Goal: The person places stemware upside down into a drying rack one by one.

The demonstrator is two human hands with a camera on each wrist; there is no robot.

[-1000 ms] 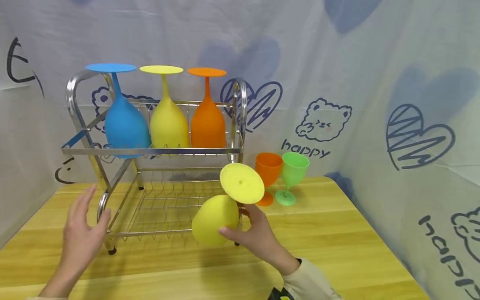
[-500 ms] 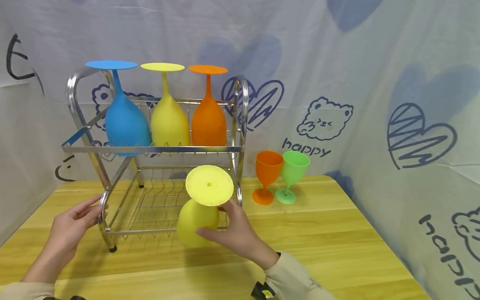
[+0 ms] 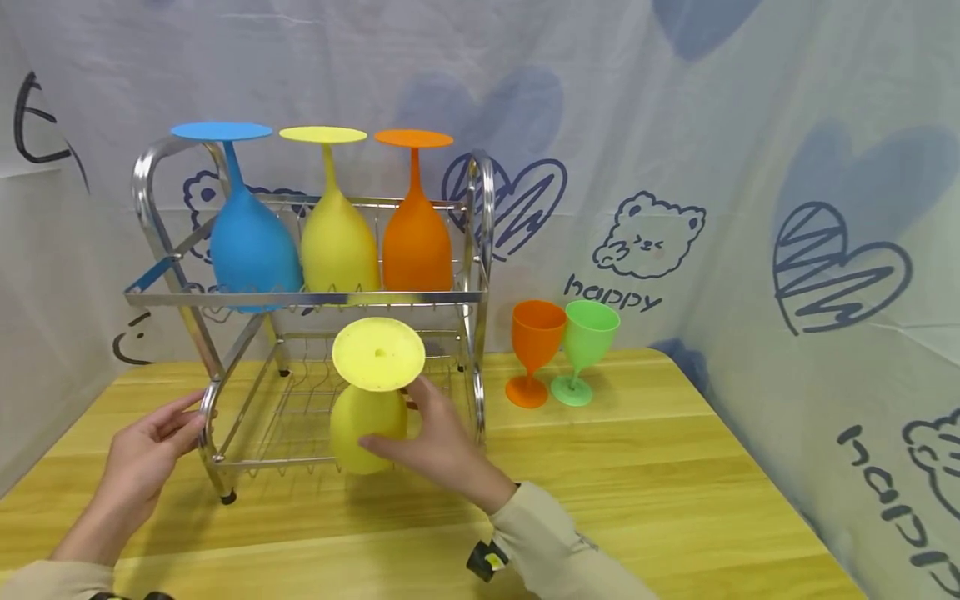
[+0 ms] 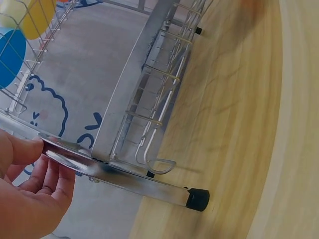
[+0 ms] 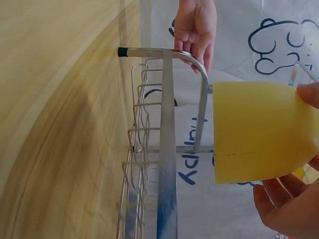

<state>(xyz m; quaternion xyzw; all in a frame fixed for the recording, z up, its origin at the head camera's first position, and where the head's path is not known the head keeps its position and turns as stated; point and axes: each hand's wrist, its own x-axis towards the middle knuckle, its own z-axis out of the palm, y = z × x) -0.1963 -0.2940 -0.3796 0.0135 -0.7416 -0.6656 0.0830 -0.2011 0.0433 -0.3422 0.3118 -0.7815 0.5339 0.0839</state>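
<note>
My right hand (image 3: 442,437) grips a yellow goblet (image 3: 367,429) by its bowl, upside down with the foot up, in front of the rack's lower tier. In the right wrist view the bowl (image 5: 264,132) has its rim towards the wire shelf, apart from it. With thumb and fingers my left hand (image 3: 146,458) holds the left front leg of the metal two-tier rack (image 3: 300,298); the left wrist view shows this grip on the curved tube (image 4: 82,157). On the upper tier a blue goblet (image 3: 251,246), another yellow goblet (image 3: 337,246) and an orange goblet (image 3: 416,242) stand upside down.
Right of the rack, an orange goblet (image 3: 536,333) and a green goblet (image 3: 589,342) stand upright on the wooden table (image 3: 660,475). A patterned white curtain (image 3: 750,250) hangs behind and at both sides.
My right hand has carried the yellow goblet leftwards, from the rack's right end to nearer its middle. My left hand, open beside the rack at first, has taken hold of its left front leg.
</note>
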